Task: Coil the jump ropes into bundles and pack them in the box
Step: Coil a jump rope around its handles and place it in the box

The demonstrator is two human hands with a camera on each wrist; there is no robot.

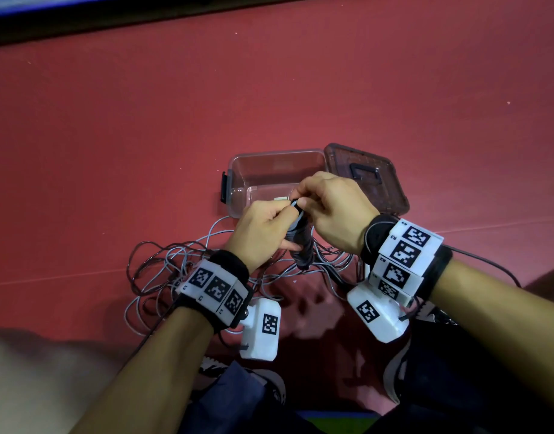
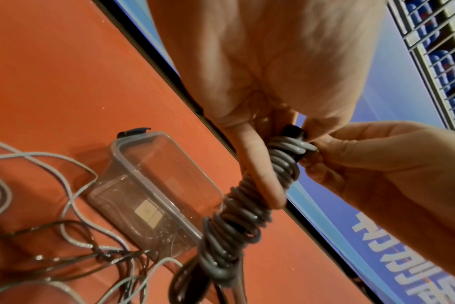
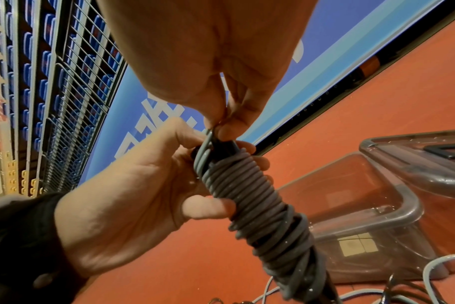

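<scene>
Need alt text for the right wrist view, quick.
The left hand grips a grey jump rope bundle while the right hand pinches the cord at its top end. Behind stands the open clear box on a red floor.

A red floor (image 1: 300, 89) fills the head view. At 12 o'clock, along its far edge, runs a blue banner (image 3: 338, 30) with white lettering. Behind it, rows of blue seats (image 3: 44, 72) sit behind a wire fence (image 3: 86, 86).
</scene>
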